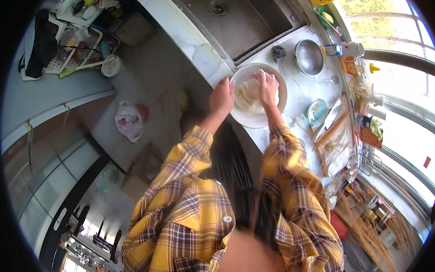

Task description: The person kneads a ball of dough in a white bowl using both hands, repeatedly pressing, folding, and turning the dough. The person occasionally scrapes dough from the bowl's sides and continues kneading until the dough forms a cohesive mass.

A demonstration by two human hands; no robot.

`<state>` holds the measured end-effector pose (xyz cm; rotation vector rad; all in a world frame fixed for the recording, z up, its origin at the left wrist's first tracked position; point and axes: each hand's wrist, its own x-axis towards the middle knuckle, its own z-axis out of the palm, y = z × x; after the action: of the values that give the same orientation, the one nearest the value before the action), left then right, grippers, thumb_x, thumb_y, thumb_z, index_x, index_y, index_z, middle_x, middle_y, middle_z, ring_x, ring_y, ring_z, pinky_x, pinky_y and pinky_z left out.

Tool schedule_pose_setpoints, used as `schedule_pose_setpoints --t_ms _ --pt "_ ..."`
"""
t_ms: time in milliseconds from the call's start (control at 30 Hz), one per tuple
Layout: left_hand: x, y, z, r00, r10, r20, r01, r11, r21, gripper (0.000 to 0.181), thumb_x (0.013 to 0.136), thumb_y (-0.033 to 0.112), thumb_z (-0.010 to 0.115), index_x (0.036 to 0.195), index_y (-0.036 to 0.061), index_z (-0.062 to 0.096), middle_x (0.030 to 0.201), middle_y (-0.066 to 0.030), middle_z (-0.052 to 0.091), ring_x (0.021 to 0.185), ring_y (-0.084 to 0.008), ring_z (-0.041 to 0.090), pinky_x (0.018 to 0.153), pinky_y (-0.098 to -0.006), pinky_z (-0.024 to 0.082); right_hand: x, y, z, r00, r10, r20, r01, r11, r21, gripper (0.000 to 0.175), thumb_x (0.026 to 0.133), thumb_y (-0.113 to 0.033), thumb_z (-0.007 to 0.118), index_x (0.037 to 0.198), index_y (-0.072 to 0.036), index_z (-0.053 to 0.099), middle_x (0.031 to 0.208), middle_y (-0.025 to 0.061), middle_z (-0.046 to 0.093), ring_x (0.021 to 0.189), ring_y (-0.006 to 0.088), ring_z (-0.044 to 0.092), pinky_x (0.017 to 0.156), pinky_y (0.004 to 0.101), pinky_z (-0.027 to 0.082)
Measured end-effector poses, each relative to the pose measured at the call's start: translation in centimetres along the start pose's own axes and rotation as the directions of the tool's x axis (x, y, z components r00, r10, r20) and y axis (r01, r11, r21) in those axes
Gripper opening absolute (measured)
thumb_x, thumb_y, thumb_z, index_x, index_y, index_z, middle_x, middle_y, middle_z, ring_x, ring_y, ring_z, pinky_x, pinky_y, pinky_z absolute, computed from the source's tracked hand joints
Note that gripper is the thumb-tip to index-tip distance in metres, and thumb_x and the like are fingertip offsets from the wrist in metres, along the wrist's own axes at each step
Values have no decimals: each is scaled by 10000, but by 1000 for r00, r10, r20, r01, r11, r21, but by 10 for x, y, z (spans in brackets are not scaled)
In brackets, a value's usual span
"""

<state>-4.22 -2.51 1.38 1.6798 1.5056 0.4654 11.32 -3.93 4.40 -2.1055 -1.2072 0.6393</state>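
A wide pale bowl (281,98) sits near the front edge of the marble-look counter, close to the sink's corner. Inside it lies a soft white lump of dough (249,95), folded on its upper side. My left hand (222,96) grips the bowl's rim on the left, thumb on the inner side. My right hand (267,89) is inside the bowl, its curled fingers on the far right part of the dough, with white residue at the fingertips. The hand hides that part of the dough.
Beyond the bowl are a steel sink (250,18), a black scouring pad (278,53) and a metal bowl (309,57). To the right lie a teal-rimmed dish (317,112), a knife (333,113) and a wooden rolling pin (333,133). Bottles and jars (363,87) line the window.
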Motion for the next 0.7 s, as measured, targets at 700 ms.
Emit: schedule_pose_setpoints --t_ms 700 --pt "20 -7 1 997 59 51 -52 990 -130 405 993 368 425 1229 72 567 1140 -171 623 1018 -370 602 847 -450 493 15 -7 44 996 -12 -93 -36 869 -494 274 889 -282 489 770 -115 671 858 89 678 995 234 557 964 433 321"
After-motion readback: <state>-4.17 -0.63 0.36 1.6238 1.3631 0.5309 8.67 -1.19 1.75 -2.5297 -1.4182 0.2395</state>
